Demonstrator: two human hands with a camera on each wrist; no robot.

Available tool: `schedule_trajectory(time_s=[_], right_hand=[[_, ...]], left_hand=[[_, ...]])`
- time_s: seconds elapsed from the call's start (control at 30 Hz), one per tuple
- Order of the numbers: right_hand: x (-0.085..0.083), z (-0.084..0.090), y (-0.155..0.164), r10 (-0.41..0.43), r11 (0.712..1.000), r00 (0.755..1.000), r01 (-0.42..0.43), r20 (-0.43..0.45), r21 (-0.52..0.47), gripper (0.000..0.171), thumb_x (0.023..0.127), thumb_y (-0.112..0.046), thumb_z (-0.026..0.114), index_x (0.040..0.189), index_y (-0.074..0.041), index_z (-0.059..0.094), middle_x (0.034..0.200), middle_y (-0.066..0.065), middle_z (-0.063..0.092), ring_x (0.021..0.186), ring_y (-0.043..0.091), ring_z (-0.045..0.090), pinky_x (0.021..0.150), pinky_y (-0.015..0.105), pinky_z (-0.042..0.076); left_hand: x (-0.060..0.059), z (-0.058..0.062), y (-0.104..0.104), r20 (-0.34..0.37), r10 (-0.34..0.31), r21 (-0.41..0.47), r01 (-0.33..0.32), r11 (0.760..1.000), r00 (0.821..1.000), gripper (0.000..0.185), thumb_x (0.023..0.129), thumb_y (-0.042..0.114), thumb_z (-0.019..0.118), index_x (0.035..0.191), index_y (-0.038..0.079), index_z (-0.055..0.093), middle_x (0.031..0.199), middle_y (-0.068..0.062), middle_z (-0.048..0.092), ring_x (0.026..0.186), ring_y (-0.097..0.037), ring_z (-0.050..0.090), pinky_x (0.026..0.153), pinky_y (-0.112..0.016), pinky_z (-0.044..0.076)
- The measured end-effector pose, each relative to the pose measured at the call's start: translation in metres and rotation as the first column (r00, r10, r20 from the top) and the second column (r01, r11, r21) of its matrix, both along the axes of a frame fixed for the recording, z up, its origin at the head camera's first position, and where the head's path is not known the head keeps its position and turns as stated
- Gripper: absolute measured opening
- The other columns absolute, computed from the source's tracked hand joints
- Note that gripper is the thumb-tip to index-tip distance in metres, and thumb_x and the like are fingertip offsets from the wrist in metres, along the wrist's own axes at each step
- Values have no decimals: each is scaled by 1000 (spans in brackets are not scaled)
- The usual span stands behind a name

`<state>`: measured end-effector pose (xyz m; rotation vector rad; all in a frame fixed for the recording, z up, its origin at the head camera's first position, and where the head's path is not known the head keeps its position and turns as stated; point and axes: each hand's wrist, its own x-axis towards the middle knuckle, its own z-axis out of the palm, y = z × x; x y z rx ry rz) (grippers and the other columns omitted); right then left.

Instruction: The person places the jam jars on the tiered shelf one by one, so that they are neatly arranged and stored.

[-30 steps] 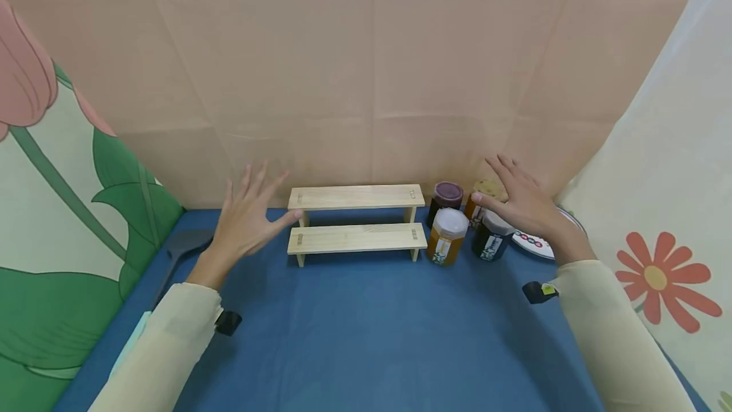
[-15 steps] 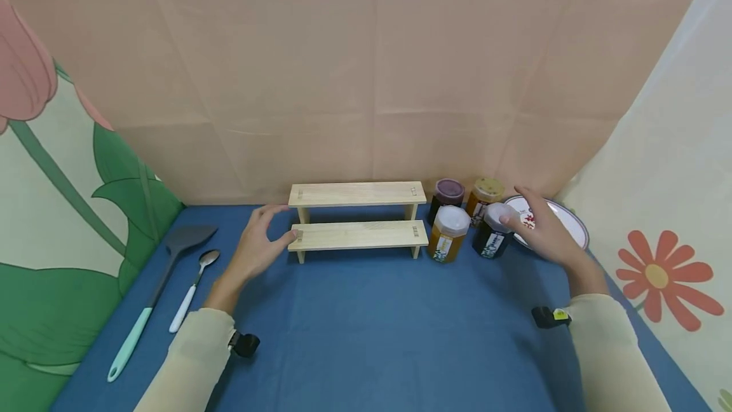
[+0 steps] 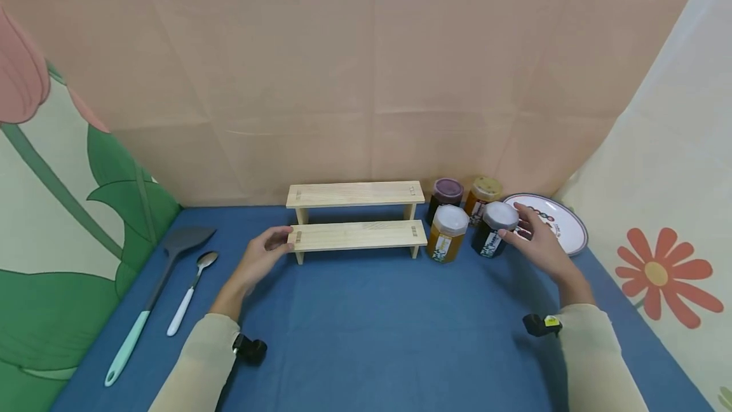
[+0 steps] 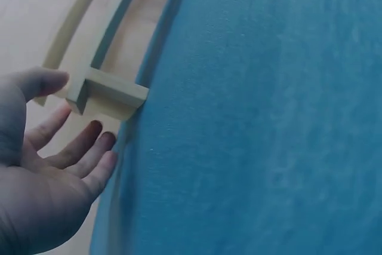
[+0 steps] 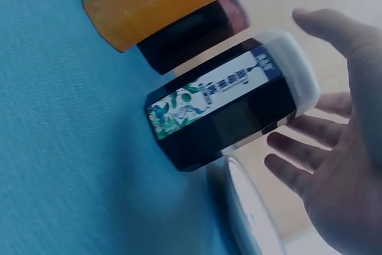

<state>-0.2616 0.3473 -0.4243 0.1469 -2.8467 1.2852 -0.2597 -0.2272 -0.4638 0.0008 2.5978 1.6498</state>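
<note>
Hands spread, both loose and holding nothing: left hand [image 3: 264, 253] steadies the wooden shelf [image 3: 356, 234] end, right hand [image 3: 536, 240] cups beside the dark jar [image 3: 493, 229], ready to grasp.

Four jars [image 3: 466, 221] stand right of the rack [image 3: 356, 220], plate [image 3: 557, 224] beyond them; spatula [image 3: 155, 291] and spoon [image 3: 191, 291] lie left.

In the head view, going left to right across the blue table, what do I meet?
Spatula → spoon → left hand → wooden step shelf → white-lidded orange jar → dark jar → right hand → plate.
</note>
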Motion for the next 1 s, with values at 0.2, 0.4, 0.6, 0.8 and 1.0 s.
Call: schedule_trajectory(time_s=[0.2,0.4,0.6,0.8,1.0], right_hand=[[-7,-11,-2,3,995,1000,-6,-26,-102,90,100,-36,69,165,-7,15,160,32,34,142,56,41,112,71,39],[-13,-22,-2,-20,981,1000,15,-24,-193,86,100,-31,70,166,-11,18,162,27,34,147,53,37,115,69,36],[-18,-29,1,-62,971,998,53,-32,-233,83,100,-31,70,165,-13,21,165,26,32,149,52,35,116,68,34],[-15,-29,1,-93,962,996,90,2,-258,84,98,-39,71,165,-19,26,167,24,30,152,51,31,117,70,32],[-18,-35,5,-119,963,993,118,11,-243,85,97,-39,73,165,-18,26,164,24,35,151,48,33,116,69,34]], left_hand=[[-2,-8,-4,61,8,99,-14,995,998,46,106,21,57,150,19,48,156,-16,46,143,-35,46,121,-56,35],[-3,-13,-5,39,9,179,-15,984,999,47,105,20,59,150,14,49,154,-18,47,142,-34,44,122,-53,33],[-2,-16,-4,27,7,215,-12,977,1000,47,105,20,60,150,14,49,152,-17,49,140,-31,45,121,-51,33],[-2,-18,-4,23,-4,224,-1,975,1000,48,105,23,60,151,15,48,152,-17,49,141,-31,44,122,-52,32],[-2,-18,-4,35,-17,233,8,973,999,49,106,24,60,152,16,47,155,-15,48,143,-31,43,124,-53,29]])
